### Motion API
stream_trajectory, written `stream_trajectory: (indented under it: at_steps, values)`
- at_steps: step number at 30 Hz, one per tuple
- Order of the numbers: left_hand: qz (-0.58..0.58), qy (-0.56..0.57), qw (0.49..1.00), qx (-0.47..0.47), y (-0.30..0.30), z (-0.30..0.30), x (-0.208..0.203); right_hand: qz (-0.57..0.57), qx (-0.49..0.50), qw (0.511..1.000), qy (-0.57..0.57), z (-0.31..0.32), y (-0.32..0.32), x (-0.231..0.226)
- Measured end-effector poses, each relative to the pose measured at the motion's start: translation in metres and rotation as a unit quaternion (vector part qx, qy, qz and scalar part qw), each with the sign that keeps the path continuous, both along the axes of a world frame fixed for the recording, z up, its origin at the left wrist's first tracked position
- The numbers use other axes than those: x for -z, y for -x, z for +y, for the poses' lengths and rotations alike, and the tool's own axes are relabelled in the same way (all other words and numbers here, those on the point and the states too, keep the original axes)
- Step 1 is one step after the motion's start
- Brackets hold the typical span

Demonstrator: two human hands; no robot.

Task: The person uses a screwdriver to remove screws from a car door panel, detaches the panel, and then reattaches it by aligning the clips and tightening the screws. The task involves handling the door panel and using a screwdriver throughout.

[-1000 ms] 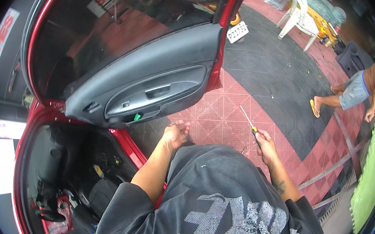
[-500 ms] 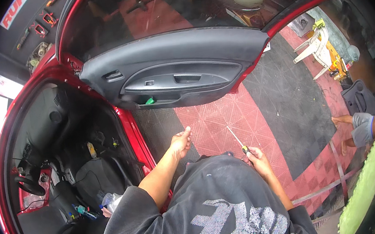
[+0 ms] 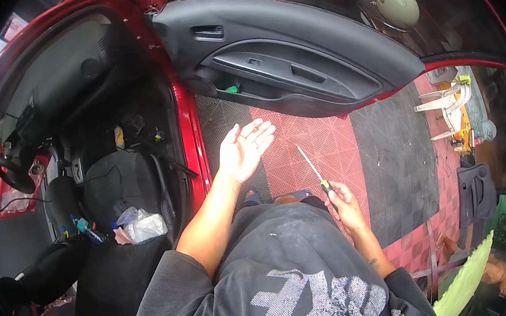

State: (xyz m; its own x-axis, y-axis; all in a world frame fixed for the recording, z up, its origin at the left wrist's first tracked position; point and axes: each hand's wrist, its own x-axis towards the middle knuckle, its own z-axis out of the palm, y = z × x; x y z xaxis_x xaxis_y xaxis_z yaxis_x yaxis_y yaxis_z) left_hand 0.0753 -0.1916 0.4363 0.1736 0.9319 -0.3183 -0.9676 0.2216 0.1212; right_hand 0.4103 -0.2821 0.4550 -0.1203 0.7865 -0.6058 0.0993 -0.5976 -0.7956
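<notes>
My left hand is held out palm up, its fingers spread and nothing in it. It hovers over the tiled floor, beside the red door sill of the car. In my right hand is a screwdriver with a black and yellow handle; its long shaft points forward and slightly left. Beyond both hands stands the open car door, its dark grey inner panel facing me. A small green thing lies in the door's lower pocket.
To my left is the car's interior, with a black seat and a clear plastic bag on it. A white plastic chair stands at the far right near a loose grey panel. Another person's arm shows at lower right.
My left hand has opened from closed fingers to a spread palm. The view has turned left, showing more of the car's seat. The screwdriver stays in my right hand.
</notes>
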Motion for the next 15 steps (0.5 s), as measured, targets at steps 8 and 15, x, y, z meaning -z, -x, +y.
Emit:
stream_trajectory:
  at_steps: [8, 15]
  values:
    - [-0.057, -0.045, 0.997, -0.004, 0.029, -0.009, 0.000, 0.055, 0.005, 0.997, -0.060, 0.017, 0.046, -0.042]
    - [-0.051, -0.038, 0.998, -0.017, 0.036, -0.008, -0.009, 0.056, -0.004, 0.996, -0.076, 0.009, 0.055, -0.044]
